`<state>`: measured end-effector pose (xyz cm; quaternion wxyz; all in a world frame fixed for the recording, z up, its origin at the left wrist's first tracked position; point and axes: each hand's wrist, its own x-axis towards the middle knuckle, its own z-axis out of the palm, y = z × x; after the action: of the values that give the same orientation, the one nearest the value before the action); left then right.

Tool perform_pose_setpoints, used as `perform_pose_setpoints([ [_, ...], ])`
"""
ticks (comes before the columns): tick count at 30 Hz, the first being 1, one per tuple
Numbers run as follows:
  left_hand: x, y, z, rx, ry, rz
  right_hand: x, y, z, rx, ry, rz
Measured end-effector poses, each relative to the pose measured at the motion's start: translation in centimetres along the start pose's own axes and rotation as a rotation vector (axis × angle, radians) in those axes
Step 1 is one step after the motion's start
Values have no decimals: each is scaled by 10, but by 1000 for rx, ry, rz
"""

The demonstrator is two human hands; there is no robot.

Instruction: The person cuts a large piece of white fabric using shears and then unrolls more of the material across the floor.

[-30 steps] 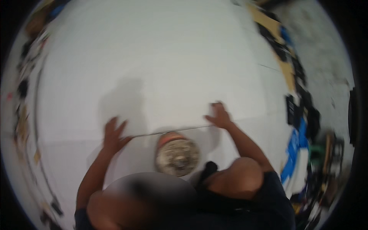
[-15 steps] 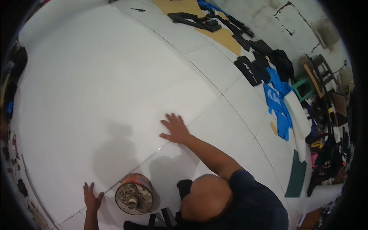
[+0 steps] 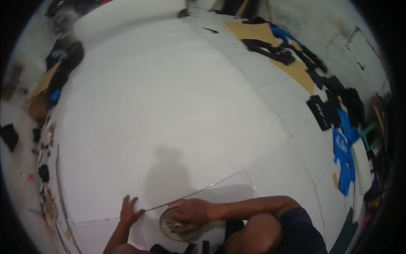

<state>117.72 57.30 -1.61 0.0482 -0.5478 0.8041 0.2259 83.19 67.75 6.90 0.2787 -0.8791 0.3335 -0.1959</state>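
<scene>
Round can (image 3: 168, 230), set at the near edge of the white sheet (image 3: 127, 106), is partly covered by the right hand (image 3: 195, 212); whether it is clamped cannot be told. The left hand (image 3: 130, 212) is placed apart, fingers spread

The tiled floor (image 3: 292, 169) is bearing a white sheet (image 3: 169, 93), a round can (image 3: 170, 228) and, near its right edge, blue scraps (image 3: 343, 156).
</scene>
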Motion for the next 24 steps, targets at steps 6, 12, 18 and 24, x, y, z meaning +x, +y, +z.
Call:
perform_pose_setpoints([
  [6, 7, 4, 3, 14, 16, 35, 5, -27, -3, -123, 92, -143],
  [12, 0, -19, 3, 24, 14, 32, 10, -19, 13, -57, 136, 72],
  [18, 6, -4, 5, -7, 8, 38, 23, -7, -30, -45, 482, 296],
  [24, 5, -3, 2, -60, -10, 25, 62, 40, -43, -208, 478, 144],
])
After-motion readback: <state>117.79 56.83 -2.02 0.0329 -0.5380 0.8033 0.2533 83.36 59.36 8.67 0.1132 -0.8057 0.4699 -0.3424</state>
